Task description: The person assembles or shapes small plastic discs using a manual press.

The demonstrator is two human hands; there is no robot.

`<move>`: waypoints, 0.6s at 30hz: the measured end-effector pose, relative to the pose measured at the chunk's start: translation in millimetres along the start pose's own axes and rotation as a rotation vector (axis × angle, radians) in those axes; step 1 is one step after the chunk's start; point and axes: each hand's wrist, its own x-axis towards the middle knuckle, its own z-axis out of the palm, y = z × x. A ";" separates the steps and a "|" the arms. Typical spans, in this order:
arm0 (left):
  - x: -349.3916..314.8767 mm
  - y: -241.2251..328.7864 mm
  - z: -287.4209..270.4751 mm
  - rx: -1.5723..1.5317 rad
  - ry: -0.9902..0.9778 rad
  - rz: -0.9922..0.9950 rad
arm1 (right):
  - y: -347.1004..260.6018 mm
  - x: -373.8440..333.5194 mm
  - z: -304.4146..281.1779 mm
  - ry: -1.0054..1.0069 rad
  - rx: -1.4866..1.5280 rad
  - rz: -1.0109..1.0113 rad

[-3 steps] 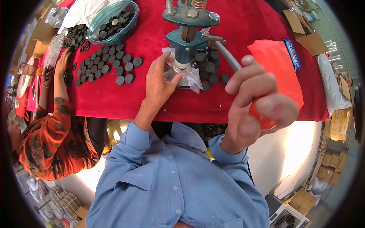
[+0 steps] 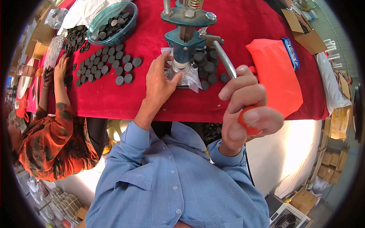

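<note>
A dark green hand press (image 2: 184, 41) stands at the table's middle. Its ram comes down on a pale round piece (image 2: 180, 65) over a clear plastic bag (image 2: 193, 80). My left hand (image 2: 159, 78) curves around the left of this spot, thumb in front and fingers behind, spread apart; the far fingertips are partly hidden. In the right foreground, my right hand (image 2: 247, 106) is closed around the red ball knob (image 2: 249, 121) of the press's metal lever (image 2: 225, 59). Black round caps (image 2: 207, 67) are heaped just right of the ram.
Black caps (image 2: 95, 64) lie spread on the red cloth (image 2: 152, 106) at left, below a clear bowl (image 2: 131, 28) of more caps. An orange-red bag (image 2: 275, 76) lies right of the lever. A co-worker's hands (image 2: 61, 68) reach over the table's left end.
My right hand has swung the lever knob a little to the left. My left hand stays by the ram.
</note>
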 end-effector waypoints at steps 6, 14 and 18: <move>6.6 4.3 4.7 0.017 0.000 0.030 | 4.5 -41.9 2.7 0.092 0.026 -0.048; 9.7 6.6 8.4 0.070 -0.010 0.016 | -2.3 -6.8 -5.0 -0.012 -0.053 -0.041; 8.3 7.2 6.7 0.016 -0.026 -0.033 | 6.1 -4.3 1.6 0.063 0.062 -0.080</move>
